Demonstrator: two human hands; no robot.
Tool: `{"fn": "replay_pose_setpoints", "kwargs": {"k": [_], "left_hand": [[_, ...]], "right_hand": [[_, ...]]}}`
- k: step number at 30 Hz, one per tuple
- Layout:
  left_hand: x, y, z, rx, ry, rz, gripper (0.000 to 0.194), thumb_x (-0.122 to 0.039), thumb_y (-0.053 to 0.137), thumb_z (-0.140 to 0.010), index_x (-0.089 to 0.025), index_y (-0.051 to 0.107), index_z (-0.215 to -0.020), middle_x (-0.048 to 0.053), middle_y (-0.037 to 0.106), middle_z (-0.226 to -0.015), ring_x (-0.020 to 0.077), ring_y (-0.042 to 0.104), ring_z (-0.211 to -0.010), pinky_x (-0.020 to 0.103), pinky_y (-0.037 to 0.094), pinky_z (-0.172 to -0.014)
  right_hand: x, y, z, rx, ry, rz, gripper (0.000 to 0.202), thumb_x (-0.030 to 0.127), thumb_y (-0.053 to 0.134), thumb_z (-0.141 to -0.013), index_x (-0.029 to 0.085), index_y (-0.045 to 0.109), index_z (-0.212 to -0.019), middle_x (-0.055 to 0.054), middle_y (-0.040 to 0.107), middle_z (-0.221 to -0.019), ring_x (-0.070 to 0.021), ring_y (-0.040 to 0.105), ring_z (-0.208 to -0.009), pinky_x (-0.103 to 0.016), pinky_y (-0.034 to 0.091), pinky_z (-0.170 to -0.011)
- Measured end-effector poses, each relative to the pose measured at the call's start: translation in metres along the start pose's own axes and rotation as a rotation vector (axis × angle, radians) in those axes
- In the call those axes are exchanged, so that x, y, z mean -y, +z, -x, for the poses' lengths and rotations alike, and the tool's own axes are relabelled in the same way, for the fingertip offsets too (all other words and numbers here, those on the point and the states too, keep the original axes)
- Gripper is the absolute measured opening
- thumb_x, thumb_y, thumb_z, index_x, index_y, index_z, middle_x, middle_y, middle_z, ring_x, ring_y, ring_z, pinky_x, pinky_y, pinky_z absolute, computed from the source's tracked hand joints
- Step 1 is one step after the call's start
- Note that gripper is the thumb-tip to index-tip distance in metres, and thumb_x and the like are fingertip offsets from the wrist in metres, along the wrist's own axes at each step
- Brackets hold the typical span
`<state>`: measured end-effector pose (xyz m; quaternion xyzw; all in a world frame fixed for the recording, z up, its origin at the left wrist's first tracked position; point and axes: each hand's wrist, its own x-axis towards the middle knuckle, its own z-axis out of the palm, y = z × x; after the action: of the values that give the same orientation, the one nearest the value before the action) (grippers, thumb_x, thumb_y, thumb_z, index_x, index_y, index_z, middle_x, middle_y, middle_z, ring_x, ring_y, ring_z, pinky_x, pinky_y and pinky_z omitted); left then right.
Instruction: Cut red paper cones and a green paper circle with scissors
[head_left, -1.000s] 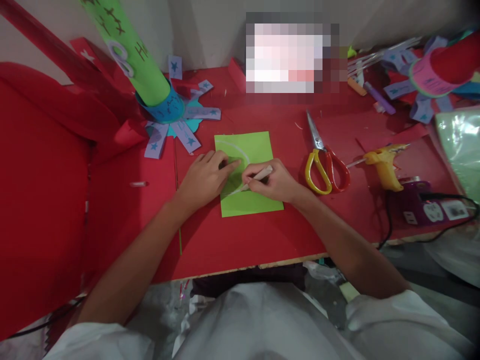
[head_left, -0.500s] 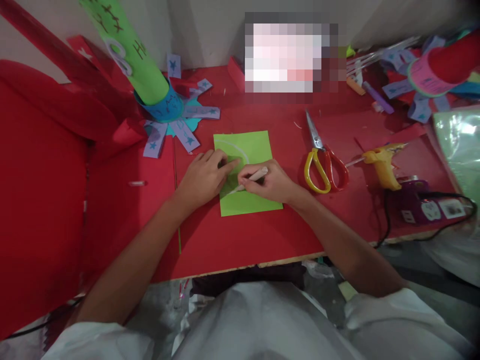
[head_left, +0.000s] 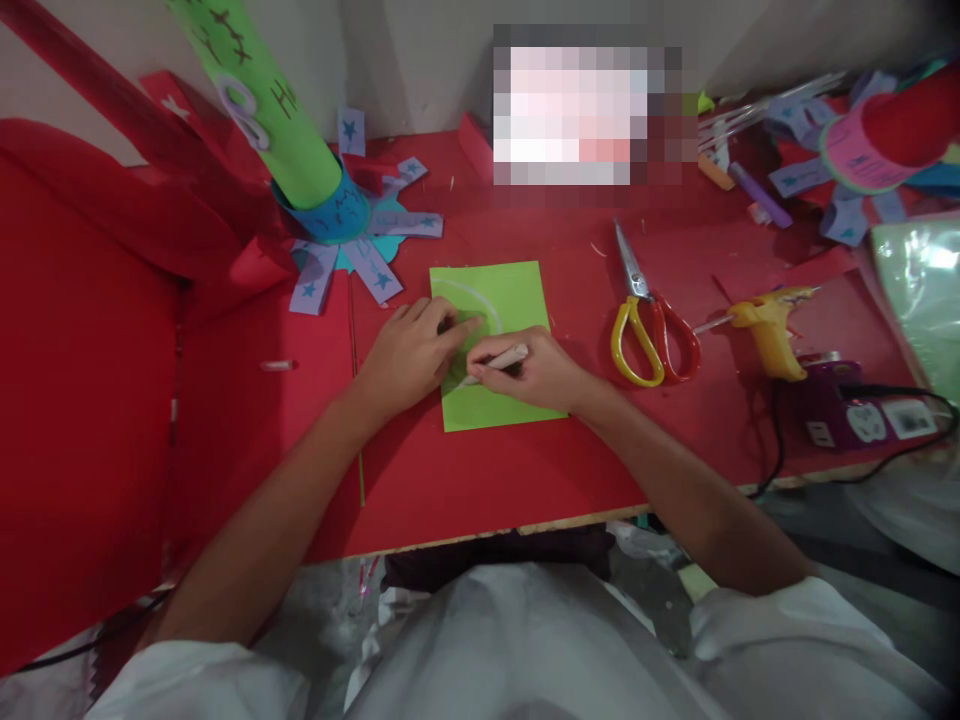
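A sheet of lime-green paper (head_left: 517,405) lies on the red table, carrying a curved white line. My right hand (head_left: 540,365) grips a thick pale pen (head_left: 508,357), its tip down on the paper near the left edge. Flat on the paper's left side rests my left hand (head_left: 412,350). Its index finger reaches toward the middle of the sheet, other fingers slightly bent, holding nothing. To the right of my hands lie scissors (head_left: 636,290) with one yellow and one red handle, blades apart from the paper.
A yellow glue gun (head_left: 776,330) stands by a purple box (head_left: 844,405) with a black cord at the right. At back left rises a green paper tube (head_left: 289,140) in a blue ring with lilac strips. A pink-ringed tube (head_left: 862,150) is far right. Red sheeting (head_left: 75,400) fills the left.
My right hand has shifted slightly left with the pen, whose tip has moved back along the white line. My left hand keeps its place on the paper.
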<state>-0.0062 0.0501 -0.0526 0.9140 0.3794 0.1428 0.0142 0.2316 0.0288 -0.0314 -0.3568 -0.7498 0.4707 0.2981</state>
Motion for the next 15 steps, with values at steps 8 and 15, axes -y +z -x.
{"fn": "replay_pose_setpoints", "kwargs": {"k": [8,15], "left_hand": [[0.0046,0.0060,0.0017,-0.067,-0.004,0.058,0.037,-0.023,0.048,-0.112,-0.027,0.074,-0.139,0.010,0.070,-0.114,0.0252,0.064,-0.100,0.040,0.049,-0.084],[0.0060,0.0071,0.0010,-0.071,-0.028,0.121,0.035,-0.024,0.052,-0.111,-0.026,0.075,-0.137,0.010,0.070,-0.111,0.0256,0.065,-0.098,0.041,0.049,-0.083]], "right_hand": [[-0.0041,0.0002,0.0014,0.016,0.006,0.008,0.026,0.036,0.065,-0.103,0.018,0.072,-0.086,0.002,0.062,-0.070,-0.0114,0.047,-0.064,-0.026,0.036,-0.059],[-0.0053,0.0009,0.0007,0.070,-0.057,0.067,0.024,0.040,0.072,-0.105,0.020,0.080,-0.095,-0.003,0.079,-0.088,-0.0156,0.064,-0.078,-0.028,0.048,-0.074]]}}
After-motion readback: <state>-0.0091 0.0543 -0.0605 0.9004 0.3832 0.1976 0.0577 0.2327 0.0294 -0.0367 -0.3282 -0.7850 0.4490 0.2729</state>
